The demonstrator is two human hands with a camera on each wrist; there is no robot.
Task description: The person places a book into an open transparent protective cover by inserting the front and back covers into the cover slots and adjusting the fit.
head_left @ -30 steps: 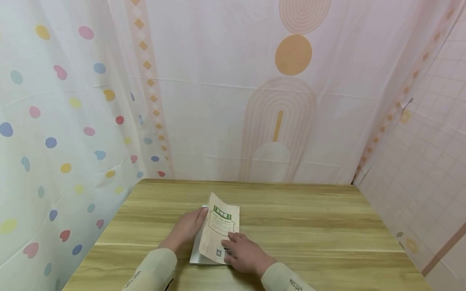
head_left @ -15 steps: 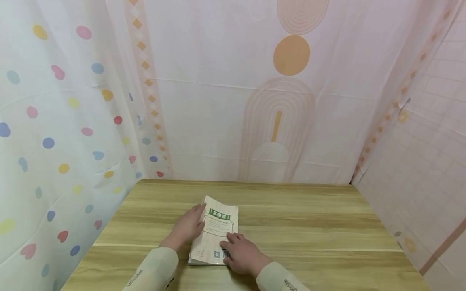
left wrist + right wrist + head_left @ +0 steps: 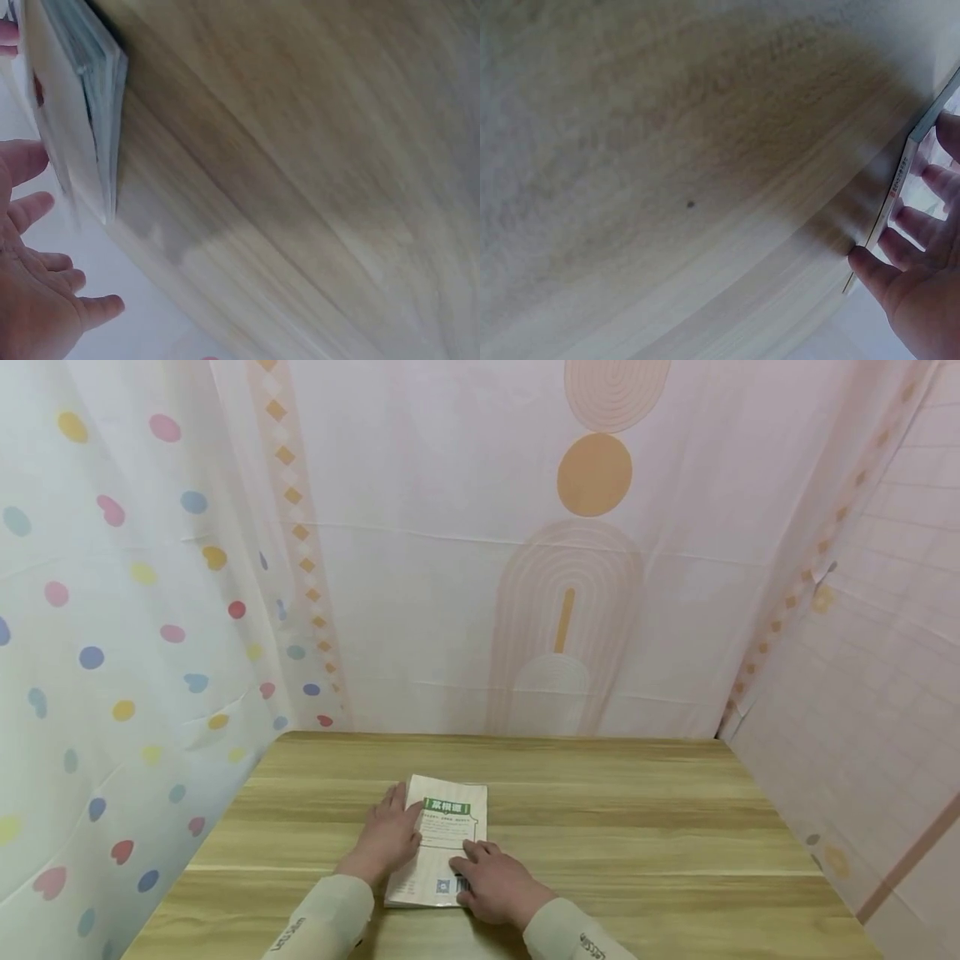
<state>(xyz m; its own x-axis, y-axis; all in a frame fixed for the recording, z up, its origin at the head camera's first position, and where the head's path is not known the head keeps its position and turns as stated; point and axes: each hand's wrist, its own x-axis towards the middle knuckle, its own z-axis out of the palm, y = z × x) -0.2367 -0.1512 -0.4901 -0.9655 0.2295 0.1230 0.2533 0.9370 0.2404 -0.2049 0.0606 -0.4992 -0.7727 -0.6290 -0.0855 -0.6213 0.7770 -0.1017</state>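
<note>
A thin paperback book (image 3: 437, 865) lies on the table with a pale back cover up, showing a green title label, a printed code and a barcode. On its left edge rests my left hand (image 3: 386, 839), fingers extended and thumb on the cover. My right hand (image 3: 501, 883) rests over the lower right part and partly covers the barcode. In the left wrist view, the book (image 3: 71, 112) shows its page edges slightly apart beneath the cover, near the left hand's spread fingers (image 3: 30, 211). The right wrist view has the fingers (image 3: 870, 270) along the book's spine (image 3: 900, 176).
The wooden table (image 3: 637, 827) extends around the book on all sides. Behind it hangs a pale patterned curtain (image 3: 420, 610), with a dotted curtain (image 3: 135, 635) at the left and a checked one (image 3: 862, 693) at the right.
The book's raised cover has come down flat over the pages to the left. My left hand has moved from the lifted cover's edge onto the cover. The right hand has stayed nearly in place.
</note>
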